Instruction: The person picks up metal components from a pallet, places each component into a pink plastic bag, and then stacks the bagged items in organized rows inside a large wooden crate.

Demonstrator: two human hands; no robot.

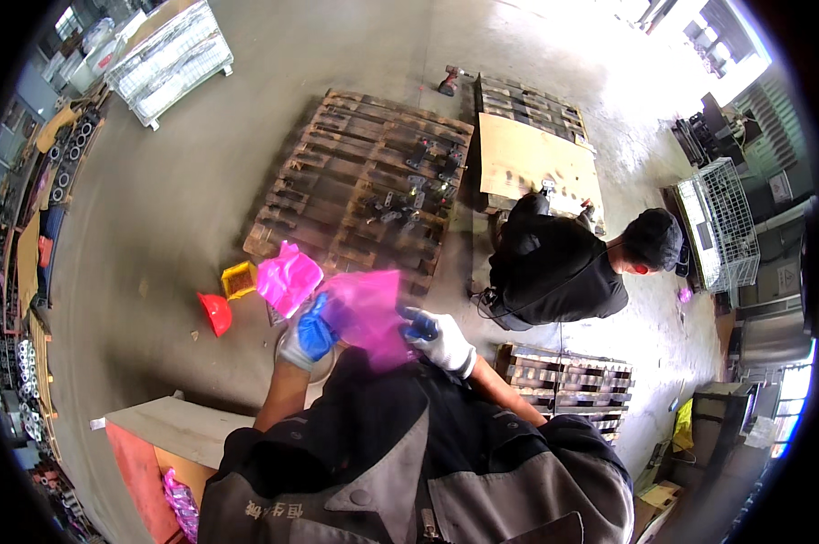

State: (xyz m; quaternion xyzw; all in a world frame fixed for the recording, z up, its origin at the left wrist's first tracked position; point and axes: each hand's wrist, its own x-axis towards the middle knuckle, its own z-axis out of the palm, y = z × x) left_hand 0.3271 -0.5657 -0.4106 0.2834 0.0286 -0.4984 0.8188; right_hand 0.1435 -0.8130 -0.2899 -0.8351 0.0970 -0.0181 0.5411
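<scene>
A translucent pink plastic bag (366, 313) hangs in front of my chest, a little blurred. My left hand (310, 335), in a white glove with blue coating, is closed on its left edge. At the bag's right edge is my right hand (441, 340), gloved the same way. Its fingers curl inward, and whatever they hold is hidden. Just beyond my left hand lies a second, brighter pink bag (289, 277). Beside that sit a yellow bin (240, 280) with small brown contents and a red scoop-shaped container (215, 314) on the floor.
Ahead stands a wooden pallet (337, 172) with several dark metal parts (409, 201). A crouching co-worker (554, 272) works at a cardboard-topped pallet (536, 159) to the right. Another pallet (568, 376) is nearer right; an open carton (155, 444) stands near left.
</scene>
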